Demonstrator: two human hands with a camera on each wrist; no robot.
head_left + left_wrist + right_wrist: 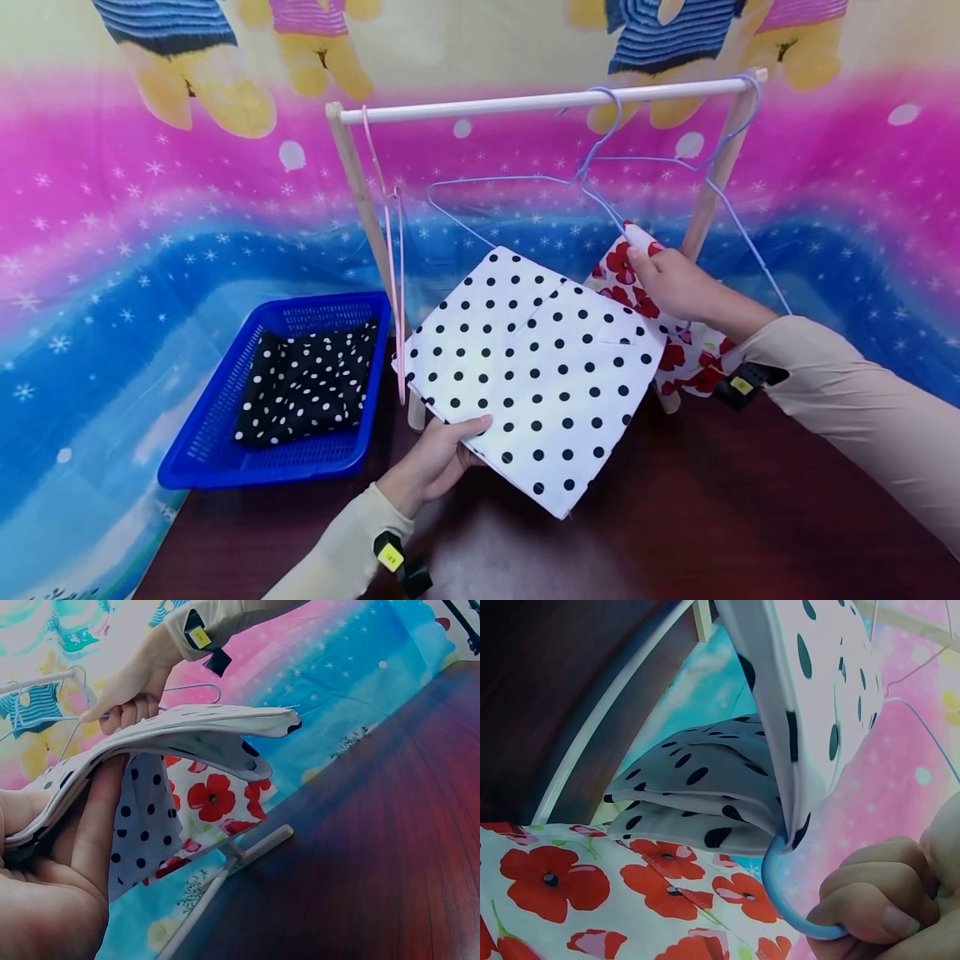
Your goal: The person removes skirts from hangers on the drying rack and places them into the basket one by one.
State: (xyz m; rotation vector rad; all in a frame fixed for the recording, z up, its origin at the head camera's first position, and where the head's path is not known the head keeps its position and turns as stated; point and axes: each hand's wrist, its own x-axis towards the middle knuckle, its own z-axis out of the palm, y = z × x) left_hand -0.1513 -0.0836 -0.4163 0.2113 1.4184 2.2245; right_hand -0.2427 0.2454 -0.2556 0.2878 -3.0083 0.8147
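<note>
A folded white cloth with black dots [540, 367] hangs tilted on a blue hanger [502, 179], whose hook is over the rail. My left hand [438, 462] holds the cloth's lower left edge, thumb on top and fingers beneath, as the left wrist view shows. At the upper right, my right hand [678, 283] grips the end of the blue hanger; in the right wrist view the curled fingers [877, 885] close round its curved end [780, 900], next to the cloth's fold. Behind it hangs a white cloth with red flowers [618, 262], partly covered.
A wooden rack with a white rail [487, 106] stands on the dark table [720, 500]. On the rail's left end hangs a pink hanger [387, 250]; a second blue hanger [738, 221] is at the right. A blue basket [262, 479] holds a black cloth with white dots [315, 383].
</note>
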